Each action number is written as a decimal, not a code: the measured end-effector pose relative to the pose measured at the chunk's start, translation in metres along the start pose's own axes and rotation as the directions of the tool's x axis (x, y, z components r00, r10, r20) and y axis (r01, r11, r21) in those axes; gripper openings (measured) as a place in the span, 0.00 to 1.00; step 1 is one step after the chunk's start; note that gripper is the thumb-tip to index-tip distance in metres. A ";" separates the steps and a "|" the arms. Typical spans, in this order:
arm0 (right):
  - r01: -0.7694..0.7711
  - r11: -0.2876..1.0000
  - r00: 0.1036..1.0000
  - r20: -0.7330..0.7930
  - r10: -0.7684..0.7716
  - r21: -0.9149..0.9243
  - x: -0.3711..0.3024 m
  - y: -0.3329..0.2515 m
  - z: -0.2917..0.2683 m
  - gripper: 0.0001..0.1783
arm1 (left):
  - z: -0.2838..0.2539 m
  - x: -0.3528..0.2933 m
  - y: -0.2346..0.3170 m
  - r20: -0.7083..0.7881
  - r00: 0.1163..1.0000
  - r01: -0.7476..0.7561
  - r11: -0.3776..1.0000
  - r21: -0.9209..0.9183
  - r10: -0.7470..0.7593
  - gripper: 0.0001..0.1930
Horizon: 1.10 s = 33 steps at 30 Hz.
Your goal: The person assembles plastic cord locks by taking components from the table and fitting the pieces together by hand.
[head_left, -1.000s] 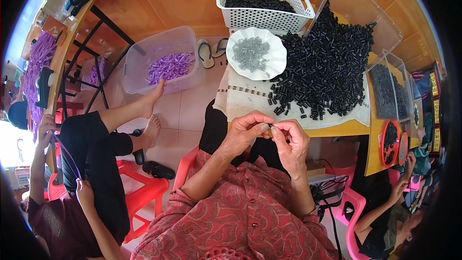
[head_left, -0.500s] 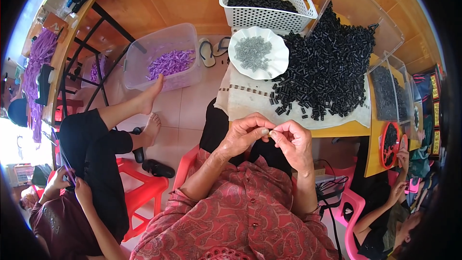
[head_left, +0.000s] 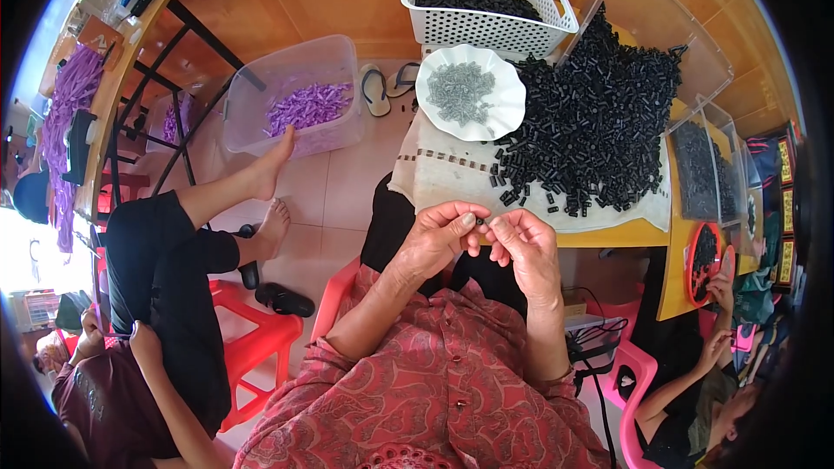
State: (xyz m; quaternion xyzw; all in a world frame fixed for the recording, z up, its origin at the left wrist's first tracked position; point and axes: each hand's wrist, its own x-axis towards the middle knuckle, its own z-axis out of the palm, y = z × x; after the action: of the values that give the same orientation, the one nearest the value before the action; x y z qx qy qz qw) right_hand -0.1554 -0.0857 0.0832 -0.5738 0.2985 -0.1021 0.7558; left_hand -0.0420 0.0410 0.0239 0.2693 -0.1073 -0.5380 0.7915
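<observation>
In front of my chest both hands meet fingertip to fingertip. Thumb and index finger of my left hand (head_left: 439,239) pinch a small black tube piece (head_left: 479,221), seen nearly end-on. My right hand (head_left: 526,247) is closed in a pinch right beside it; whatever lies between those fingertips is too small to make out. Beyond my hands, a large heap of short black tube pieces (head_left: 599,122) spreads over a pale cloth (head_left: 447,187) on the table. Left of the heap stands a white scalloped dish (head_left: 512,113) with tiny clear pieces (head_left: 460,91) in it.
Behind the dish is a white perforated basket (head_left: 486,33) of black pieces. A clear bin (head_left: 695,61) lies tipped behind the heap. On the floor at left stands a clear tub (head_left: 330,143) of purple pieces. One person sits at left on a red stool (head_left: 261,330), another at right.
My fingertips have drawn slightly apart, and the black tube piece now shows in my left pinch. The person at left has shifted both hands, with a thin strip between them.
</observation>
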 end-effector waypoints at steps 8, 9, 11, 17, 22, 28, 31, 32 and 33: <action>0.007 0.999 1.000 -0.026 -0.008 -0.033 -0.001 0.005 0.004 0.11 | 0.000 0.002 0.000 -0.054 0.997 0.049 0.998 -0.040 -0.051 0.13; 0.010 0.999 0.999 -0.043 -0.012 -0.036 -0.001 0.005 0.006 0.11 | 0.000 0.002 0.000 -0.050 0.997 0.052 0.998 -0.041 -0.054 0.13; 0.015 0.999 0.998 -0.068 -0.018 -0.042 -0.003 0.008 0.008 0.11 | -0.001 -0.001 -0.001 -0.071 0.997 0.023 0.991 0.131 -0.014 0.12; 0.007 0.994 0.998 -0.065 -0.014 -0.112 -0.009 0.019 0.005 0.09 | 0.002 -0.009 0.001 -0.064 0.998 0.020 0.932 0.362 0.004 0.10; -0.019 0.996 0.998 -0.063 0.014 -0.089 -0.014 0.021 0.001 0.09 | 0.000 -0.010 -0.002 -0.041 0.999 0.030 0.892 0.450 -0.012 0.09; 0.038 0.985 0.995 -0.089 -0.054 -0.166 -0.014 0.025 -0.006 0.09 | 0.000 -0.004 -0.009 -0.096 0.994 0.075 0.961 0.268 -0.050 0.08; 0.189 0.919 0.953 -0.162 -0.256 -0.345 -0.005 0.041 -0.018 0.06 | -0.004 -0.003 -0.012 -0.127 0.991 0.069 0.972 0.226 -0.041 0.08; 0.260 0.781 0.871 -0.211 -0.444 -0.569 0.000 0.043 -0.020 0.05 | -0.005 -0.002 -0.012 -0.142 0.989 0.073 0.970 0.232 -0.040 0.08; 0.275 0.588 0.757 -0.206 -0.621 -0.761 0.005 0.043 -0.023 0.06 | -0.005 -0.002 -0.012 -0.156 0.987 0.078 0.968 0.238 -0.041 0.08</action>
State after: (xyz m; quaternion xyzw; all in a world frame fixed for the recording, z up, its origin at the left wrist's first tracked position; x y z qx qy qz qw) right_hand -0.1724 -0.0931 0.0376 -0.8286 0.3212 -0.3069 0.3407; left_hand -0.0495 0.0408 0.0137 0.4073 -0.1046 -0.5224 0.7418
